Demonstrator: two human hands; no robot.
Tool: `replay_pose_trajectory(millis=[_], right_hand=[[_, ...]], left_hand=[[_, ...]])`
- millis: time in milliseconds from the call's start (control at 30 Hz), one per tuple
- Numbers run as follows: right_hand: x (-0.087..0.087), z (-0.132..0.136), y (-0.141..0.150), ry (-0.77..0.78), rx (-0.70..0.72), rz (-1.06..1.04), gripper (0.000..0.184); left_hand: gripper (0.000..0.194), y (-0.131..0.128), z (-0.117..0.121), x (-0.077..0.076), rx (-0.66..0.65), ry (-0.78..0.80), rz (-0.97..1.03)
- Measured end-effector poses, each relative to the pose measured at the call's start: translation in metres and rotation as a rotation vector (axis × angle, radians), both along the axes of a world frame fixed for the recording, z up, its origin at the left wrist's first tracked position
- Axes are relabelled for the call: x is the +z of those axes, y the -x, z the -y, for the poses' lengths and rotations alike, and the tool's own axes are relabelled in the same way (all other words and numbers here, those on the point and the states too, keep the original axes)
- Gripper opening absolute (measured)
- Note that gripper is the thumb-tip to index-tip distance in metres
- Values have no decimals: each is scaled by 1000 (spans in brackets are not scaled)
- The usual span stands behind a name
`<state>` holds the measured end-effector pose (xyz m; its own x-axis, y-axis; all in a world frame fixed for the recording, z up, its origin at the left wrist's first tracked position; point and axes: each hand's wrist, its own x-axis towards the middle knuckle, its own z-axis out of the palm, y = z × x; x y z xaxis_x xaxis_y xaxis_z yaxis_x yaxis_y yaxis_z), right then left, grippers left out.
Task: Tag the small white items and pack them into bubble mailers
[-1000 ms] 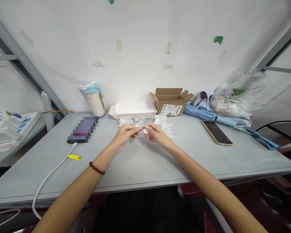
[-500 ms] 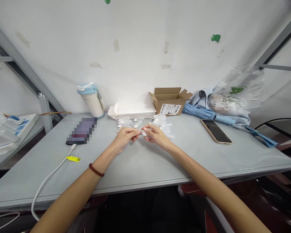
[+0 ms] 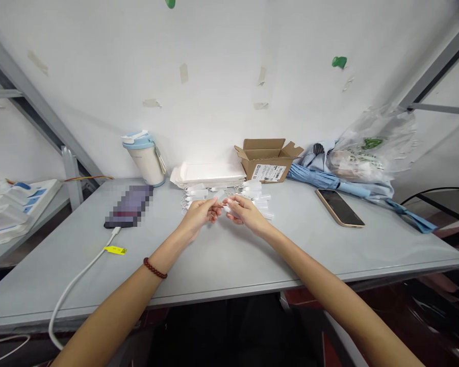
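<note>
My left hand (image 3: 202, 215) and my right hand (image 3: 247, 213) meet above the middle of the desk, fingertips almost touching. A small white piece (image 3: 227, 208) shows between the right thumb and fingers. The left thumb and fingers are pinched together, and what they hold is hidden. Just beyond the hands lie several small translucent white bottle-like pieces with thin white loops, in a left group (image 3: 197, 193) and a right group (image 3: 253, 187). Another translucent piece (image 3: 220, 195) lies between the groups, partly behind my left fingers.
Along the wall stand a tumbler (image 3: 145, 160), a stack of white sleeves (image 3: 210, 174) and an open cardboard box (image 3: 268, 160). A blue umbrella (image 3: 329, 178) and plastic bag (image 3: 371, 153) are at right. One phone (image 3: 340, 207) lies right, another (image 3: 130, 206) left with a white cable (image 3: 76, 280).
My left hand has shifted slightly right and its fingertips have moved up closer to the right hand's. The right hand stays nearly in place, still pinching the small white piece.
</note>
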<state>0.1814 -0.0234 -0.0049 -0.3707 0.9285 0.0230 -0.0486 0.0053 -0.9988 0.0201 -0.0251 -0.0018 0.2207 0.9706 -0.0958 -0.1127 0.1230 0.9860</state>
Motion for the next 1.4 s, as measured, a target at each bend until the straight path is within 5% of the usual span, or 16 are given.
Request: replay_pose_trajectory(millis=[300, 600, 800, 933, 1133, 1400], right_hand=[[-3, 0, -1, 9, -9, 48, 32], [-9, 2, -3, -15, 19, 151, 33], [-13, 1, 1, -117, 25, 181, 34], [-19, -4, 0, -279, -57, 285, 41], [-27, -12, -7, -589, -198, 543, 36], [-39, -14, -6, -802, -126, 739, 26]], left_hand=[[31, 6, -1, 2, -31, -170, -235], [27, 14, -4, -4, -154, -180, -323], [24, 18, -5, 5, -153, -178, -322], [24, 29, -13, 11, -39, -136, -282], [22, 53, -31, 9, 336, -68, -216], [18, 58, -42, -7, 473, -15, -314]])
